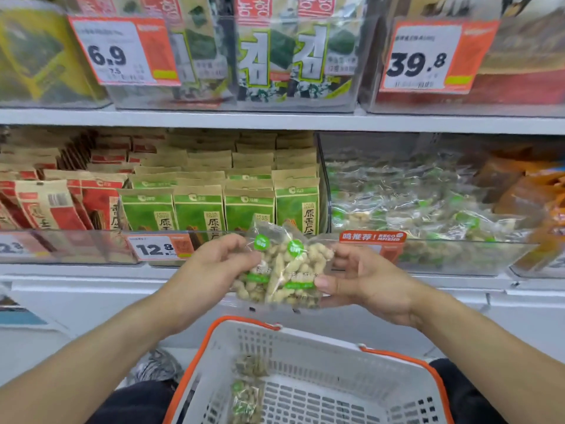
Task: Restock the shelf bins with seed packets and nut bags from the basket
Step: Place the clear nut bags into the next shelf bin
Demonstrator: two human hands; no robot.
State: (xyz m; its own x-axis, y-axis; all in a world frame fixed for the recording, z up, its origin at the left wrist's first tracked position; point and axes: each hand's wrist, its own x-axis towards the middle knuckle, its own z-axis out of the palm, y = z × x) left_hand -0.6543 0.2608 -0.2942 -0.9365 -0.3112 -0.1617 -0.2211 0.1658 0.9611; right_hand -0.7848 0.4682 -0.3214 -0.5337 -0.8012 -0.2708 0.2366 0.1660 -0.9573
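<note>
Head view, shelf front, listed left to right.

Red seed packets [52,206]: at 9 o'clock, in a clear bin, partly leaning; the bin's price tag is cut off by the frame edge.

Green seed packets [198,209]: just left of centre, upright rows behind a clear bin front; lower halves are blurred by the plastic. Price tag [159,247] reads 12.8.

Left hand [214,264]: fingers curled round the left edge of the clear nut bags [284,264], gripping them. Fingertips are hidden behind the bags.

Nut bags: at least two, overlapping, held in mid-air at centre between both hands, in front of the shelf edge and above the basket. Exact count is unclear; the print is too blurred to read.

Right hand [363,280]: thumb and curled fingers pinch the right edge of the same bags.

Basket [397,362]: white with an orange rim, at 6 o'clock, its lower part cut off. Two or so small bags [247,390] lie inside along its left side.

Nut bin [428,209]: at 3 o'clock, a clear bin heaped with similar clear bags, with a red tag [373,237] on its front.

Upper shelf, 12 o'clock: seaweed packs [284,56], with tags 6.9 [122,50] and 39.8 [428,56].
</note>
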